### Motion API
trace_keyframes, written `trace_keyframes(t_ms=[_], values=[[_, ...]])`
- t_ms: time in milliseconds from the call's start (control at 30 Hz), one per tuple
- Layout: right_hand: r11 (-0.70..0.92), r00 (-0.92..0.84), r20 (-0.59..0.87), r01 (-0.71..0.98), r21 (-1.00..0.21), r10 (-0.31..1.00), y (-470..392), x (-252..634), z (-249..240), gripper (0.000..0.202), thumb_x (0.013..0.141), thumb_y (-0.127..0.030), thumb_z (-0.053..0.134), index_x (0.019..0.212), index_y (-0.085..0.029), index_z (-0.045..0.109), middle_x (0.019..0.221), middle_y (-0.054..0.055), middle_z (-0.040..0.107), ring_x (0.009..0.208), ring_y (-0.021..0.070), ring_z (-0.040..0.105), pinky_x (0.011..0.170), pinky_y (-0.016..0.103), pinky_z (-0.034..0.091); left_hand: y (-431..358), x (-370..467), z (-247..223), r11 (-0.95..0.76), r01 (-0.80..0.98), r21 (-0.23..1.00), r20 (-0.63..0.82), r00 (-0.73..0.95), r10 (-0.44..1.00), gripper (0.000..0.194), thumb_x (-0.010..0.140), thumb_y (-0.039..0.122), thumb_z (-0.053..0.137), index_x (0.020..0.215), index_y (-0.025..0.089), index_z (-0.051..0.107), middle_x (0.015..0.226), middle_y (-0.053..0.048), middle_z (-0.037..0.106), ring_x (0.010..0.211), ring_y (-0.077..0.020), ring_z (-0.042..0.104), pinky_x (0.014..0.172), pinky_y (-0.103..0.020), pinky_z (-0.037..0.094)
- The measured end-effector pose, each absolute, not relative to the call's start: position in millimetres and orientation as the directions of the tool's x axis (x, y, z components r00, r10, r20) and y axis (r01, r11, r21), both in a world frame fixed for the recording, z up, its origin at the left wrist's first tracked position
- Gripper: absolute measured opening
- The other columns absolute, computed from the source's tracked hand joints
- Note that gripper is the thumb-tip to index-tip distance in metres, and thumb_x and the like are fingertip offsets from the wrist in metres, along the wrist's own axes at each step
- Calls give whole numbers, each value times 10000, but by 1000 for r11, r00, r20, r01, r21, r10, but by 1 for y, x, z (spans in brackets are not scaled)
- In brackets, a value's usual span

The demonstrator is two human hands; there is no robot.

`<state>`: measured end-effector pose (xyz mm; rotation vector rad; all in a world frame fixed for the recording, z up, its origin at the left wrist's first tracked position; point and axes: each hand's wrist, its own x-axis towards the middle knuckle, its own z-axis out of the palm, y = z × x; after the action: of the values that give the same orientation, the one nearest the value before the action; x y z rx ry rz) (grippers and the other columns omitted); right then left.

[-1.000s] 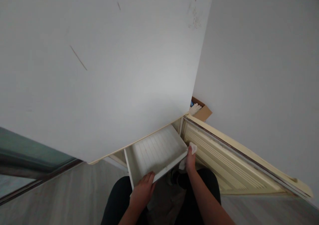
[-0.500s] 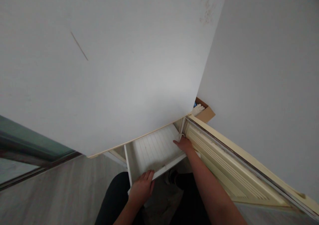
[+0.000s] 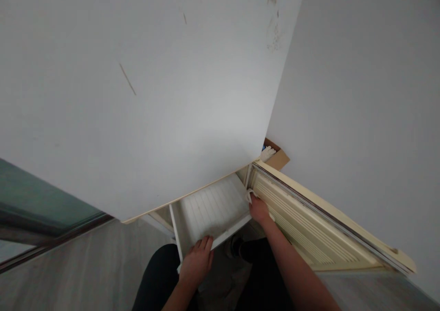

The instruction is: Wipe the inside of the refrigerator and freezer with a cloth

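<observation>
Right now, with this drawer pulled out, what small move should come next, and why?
Perhaps slide the white cloth along the right side of the drawer: your right hand holds it there, while your left hand grips the front edge.

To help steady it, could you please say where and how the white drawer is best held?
Probably hold the white drawer by its front rim, from the near side: that raised edge sticks out, while the white panel hides the back.
</observation>
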<state>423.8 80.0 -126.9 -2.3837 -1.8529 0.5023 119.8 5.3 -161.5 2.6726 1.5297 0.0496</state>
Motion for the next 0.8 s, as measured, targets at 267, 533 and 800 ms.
trace_keyframes(t_ms=[267, 533, 800], values=[[175, -175, 32, 925, -338, 984, 20, 360, -128, 351, 920, -284, 529, 1232, -218, 675, 1234, 87, 684, 1260, 261, 544, 1241, 516, 110, 6, 122, -156, -506, 856, 110, -39, 512, 858, 396, 951, 154, 421, 1310, 172, 587, 1277, -129, 661, 1119, -275, 645, 904, -407, 525], [235, -392, -379, 887, -398, 838, 39, 251, -108, 632, 1031, -420, 228, 1107, -75, 752, 1121, 216, 720, 1130, 346, 666, 970, 487, 493, 8, 111, -153, -396, 905, 158, -72, 410, 909, 365, 899, 287, 564, 1205, 97, 624, 1143, -155, 695, 1108, -274, 655, 977, -376, 476], [141, -443, -632, 872, -469, 636, 85, 251, -108, 367, 896, -409, 573, 1039, -132, 766, 1080, 112, 752, 973, 286, 717, 850, 360, 568, 11, 66, -158, -504, 862, 58, 229, 480, 847, 526, 900, 597, 565, 1175, 159, 663, 1236, -158, 703, 1304, -376, 548, 1186, -636, 209]])
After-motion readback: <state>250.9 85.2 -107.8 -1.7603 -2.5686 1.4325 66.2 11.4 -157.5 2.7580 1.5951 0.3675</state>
